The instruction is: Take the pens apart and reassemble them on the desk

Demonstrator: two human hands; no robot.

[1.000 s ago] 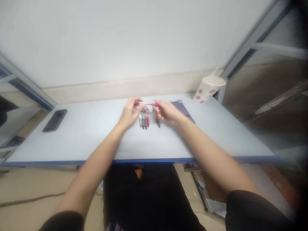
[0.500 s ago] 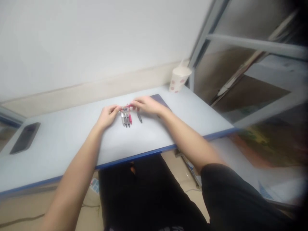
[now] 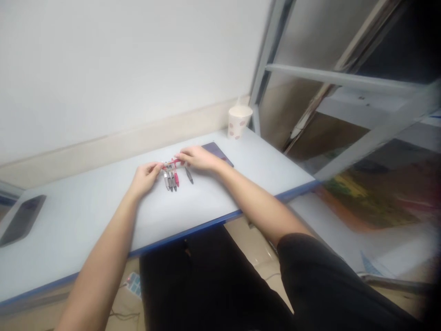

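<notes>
A slim pink pen (image 3: 171, 162) lies crosswise between my hands, above the pens on the table. My left hand (image 3: 146, 178) pinches its left end and my right hand (image 3: 198, 158) holds its right end. Just below it, a tight row of grey, dark and red pens (image 3: 171, 180) lies side by side on the table, their tips toward me. A separate dark pen (image 3: 189, 175) lies to the right of that row, beneath my right hand's fingers.
A dark purple folder or notebook (image 3: 217, 154) lies behind my right hand. A paper cup with red flowers (image 3: 240, 122) stands at the table's far right corner. A phone (image 3: 22, 219) lies face down at the left end of the pale table (image 3: 86, 216), which has a blue front edge.
The view has swung right and tilted, so the table now slants across the frame. My hands have drawn slightly closer together, still holding the pink pen. The pens on the table have stayed in place.
</notes>
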